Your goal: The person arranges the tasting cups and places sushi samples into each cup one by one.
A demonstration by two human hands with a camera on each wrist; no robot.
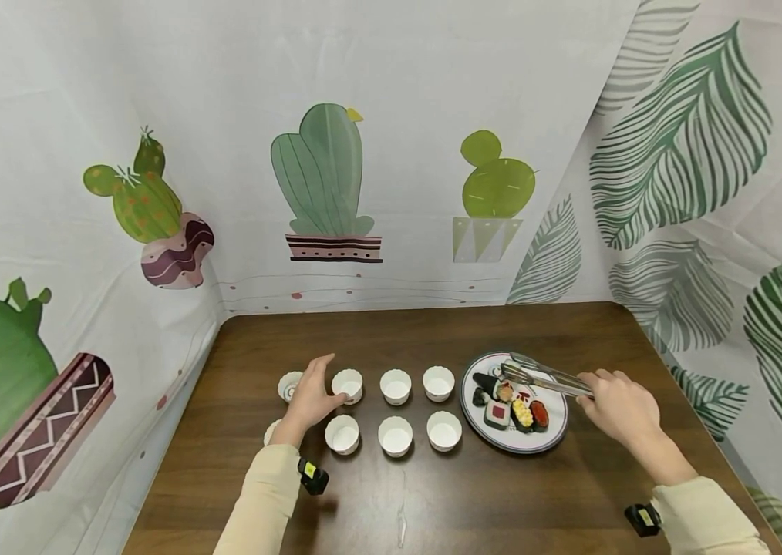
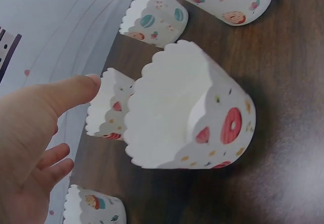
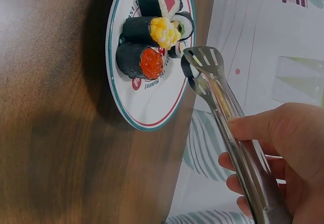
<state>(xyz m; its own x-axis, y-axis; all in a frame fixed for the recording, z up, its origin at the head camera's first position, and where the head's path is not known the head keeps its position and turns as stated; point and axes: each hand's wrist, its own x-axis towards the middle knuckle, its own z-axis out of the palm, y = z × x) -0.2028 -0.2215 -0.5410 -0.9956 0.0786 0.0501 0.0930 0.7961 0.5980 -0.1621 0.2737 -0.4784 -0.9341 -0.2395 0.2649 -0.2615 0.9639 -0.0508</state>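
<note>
My left hand (image 1: 309,399) reaches over the left end of two rows of white scalloped paper baking cups, its thumb and fingers spread. The thumb tip overlaps the rim of a back-row cup (image 1: 347,383). Close to the left wrist camera stands a front-row cup (image 2: 172,113) with a donut print. Two leftmost cups are partly hidden by the hand and wrist. My right hand (image 1: 620,405) grips metal tongs (image 3: 235,143), slotted tips over the plate (image 3: 162,105). Sushi pieces lie there, among them a roe-topped roll (image 3: 142,62) and a corn-topped roll (image 1: 522,415); the tips overlap a dark piece.
More cups (image 1: 396,436) stand between the left hand and the plate. The brown wooden table (image 1: 502,501) ends at a white curtain (image 1: 419,92) printed with cacti and leaves. A small clear strip (image 1: 402,528) lies near the front of the table.
</note>
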